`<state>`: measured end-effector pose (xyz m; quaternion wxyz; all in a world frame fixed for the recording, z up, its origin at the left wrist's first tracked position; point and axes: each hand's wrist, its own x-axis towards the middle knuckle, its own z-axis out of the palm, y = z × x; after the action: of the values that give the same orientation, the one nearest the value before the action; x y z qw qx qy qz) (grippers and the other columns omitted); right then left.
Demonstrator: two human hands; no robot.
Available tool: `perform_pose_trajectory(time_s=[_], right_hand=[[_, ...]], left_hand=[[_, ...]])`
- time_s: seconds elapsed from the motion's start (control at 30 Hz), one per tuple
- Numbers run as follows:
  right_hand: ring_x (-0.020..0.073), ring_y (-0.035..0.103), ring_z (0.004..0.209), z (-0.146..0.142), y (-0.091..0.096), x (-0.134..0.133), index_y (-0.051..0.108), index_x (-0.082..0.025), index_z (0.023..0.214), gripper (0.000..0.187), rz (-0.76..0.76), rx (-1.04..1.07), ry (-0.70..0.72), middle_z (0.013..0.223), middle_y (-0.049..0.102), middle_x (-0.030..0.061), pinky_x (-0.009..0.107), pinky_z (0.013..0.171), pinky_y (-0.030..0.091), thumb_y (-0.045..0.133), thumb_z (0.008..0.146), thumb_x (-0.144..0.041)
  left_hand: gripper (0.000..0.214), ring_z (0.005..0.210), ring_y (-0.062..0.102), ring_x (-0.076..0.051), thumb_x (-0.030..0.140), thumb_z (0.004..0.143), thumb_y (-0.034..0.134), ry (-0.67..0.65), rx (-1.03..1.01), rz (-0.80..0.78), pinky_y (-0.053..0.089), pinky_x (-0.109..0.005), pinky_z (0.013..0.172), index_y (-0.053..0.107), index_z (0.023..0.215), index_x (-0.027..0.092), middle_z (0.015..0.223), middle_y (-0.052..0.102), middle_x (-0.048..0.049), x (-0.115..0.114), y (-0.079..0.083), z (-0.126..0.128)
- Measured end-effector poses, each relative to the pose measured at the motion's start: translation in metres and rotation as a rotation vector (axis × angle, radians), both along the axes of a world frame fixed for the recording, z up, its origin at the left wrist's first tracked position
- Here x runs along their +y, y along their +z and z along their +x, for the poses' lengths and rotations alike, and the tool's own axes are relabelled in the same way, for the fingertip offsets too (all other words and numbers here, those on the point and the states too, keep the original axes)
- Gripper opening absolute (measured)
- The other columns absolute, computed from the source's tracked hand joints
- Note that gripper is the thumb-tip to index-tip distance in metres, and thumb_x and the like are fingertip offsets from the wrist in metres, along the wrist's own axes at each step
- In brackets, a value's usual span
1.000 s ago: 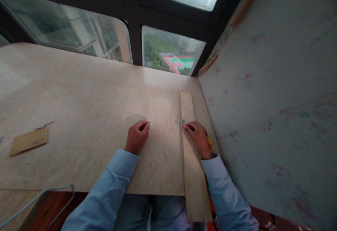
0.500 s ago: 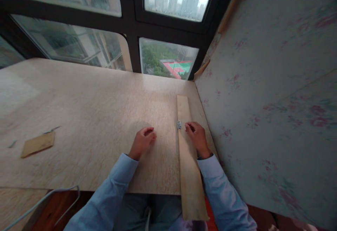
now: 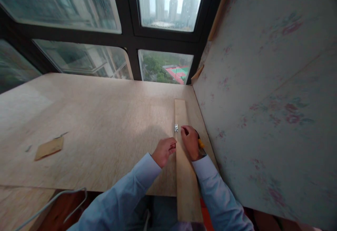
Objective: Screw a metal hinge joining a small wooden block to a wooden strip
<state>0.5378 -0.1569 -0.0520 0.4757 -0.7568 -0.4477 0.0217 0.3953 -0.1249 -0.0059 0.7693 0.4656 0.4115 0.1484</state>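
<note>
A long light wooden board (image 3: 187,182) lies lengthwise on the tabletop, its near end jutting past the front edge. On the board's left edge sits a small silver metal hinge (image 3: 176,128). My left hand (image 3: 164,150) is beside the board's left edge, just below the hinge, its fingertips pinched together. Over the right part of the board is my right hand (image 3: 190,141), fingers curled closed, a little right of the hinge. Whatever either hand may hold is too small or hidden to name. Behind my right wrist shows a yellow-handled object (image 3: 201,143), mostly covered.
On the left of the table (image 3: 105,119) lie a small wooden piece (image 3: 49,149), a thin dark pointed object (image 3: 62,135) and a little grey scrap (image 3: 28,148). A pale cable (image 3: 56,196) hangs at the front left. A flowered wall (image 3: 250,94) bounds the right; windows stand behind.
My left hand has moved right, up to the board's edge. My right hand stays near the hinge, and the yellow-handled object has come into sight behind it. The view has shifted slightly.
</note>
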Motion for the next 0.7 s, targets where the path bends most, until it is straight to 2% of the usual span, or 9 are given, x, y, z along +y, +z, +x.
perform_pose_trajectory(time_s=[0.1, 0.3, 0.5, 0.7], right_hand=[[0.0236, 0.064, 0.086, 0.001, 0.0, 0.0, 0.068, -0.017, 0.086, 0.023, 0.017, 0.027, 0.008, 0.09, 0.071, 0.0124, 0.037, 0.083, 0.049, 0.047, 0.083, -0.026], [0.0231, 0.064, 0.087, 0.001, 0.002, 0.0, 0.068, -0.018, 0.087, 0.022, 0.052, 0.109, -0.011, 0.091, 0.071, 0.0111, 0.037, 0.082, 0.049, 0.047, 0.082, -0.025], [0.0223, 0.063, 0.086, 0.003, 0.005, -0.001, 0.068, -0.019, 0.087, 0.022, 0.076, 0.17, -0.035, 0.092, 0.071, 0.0099, 0.036, 0.082, 0.049, 0.048, 0.08, -0.024], [0.0215, 0.064, 0.084, 0.006, 0.008, -0.002, 0.069, -0.018, 0.087, 0.023, 0.073, 0.198, -0.058, 0.091, 0.071, 0.0098, 0.034, 0.08, 0.049, 0.048, 0.08, -0.024]], left_hand=[[0.017, 0.074, 0.058, -0.013, 0.027, 0.063, 0.067, 0.08, -0.071, -0.159, 0.046, -0.025, 0.07, 0.052, 0.064, 0.019, 0.075, 0.059, -0.0019, 0.005, -0.005, 0.001], [0.014, 0.069, 0.058, -0.012, 0.022, 0.064, 0.067, 0.054, -0.041, -0.155, 0.047, -0.024, 0.068, 0.054, 0.061, 0.019, 0.07, 0.061, -0.0018, 0.016, -0.018, 0.002], [0.01, 0.07, 0.061, -0.011, 0.019, 0.069, 0.063, 0.054, -0.016, -0.197, 0.047, -0.022, 0.066, 0.055, 0.062, 0.018, 0.069, 0.062, -0.0002, 0.021, -0.005, 0.005], [0.015, 0.069, 0.062, -0.014, 0.027, 0.067, 0.069, -0.05, 0.045, -0.155, 0.044, -0.024, 0.058, 0.064, 0.071, 0.014, 0.078, 0.067, -0.0068, 0.033, 0.005, 0.01]])
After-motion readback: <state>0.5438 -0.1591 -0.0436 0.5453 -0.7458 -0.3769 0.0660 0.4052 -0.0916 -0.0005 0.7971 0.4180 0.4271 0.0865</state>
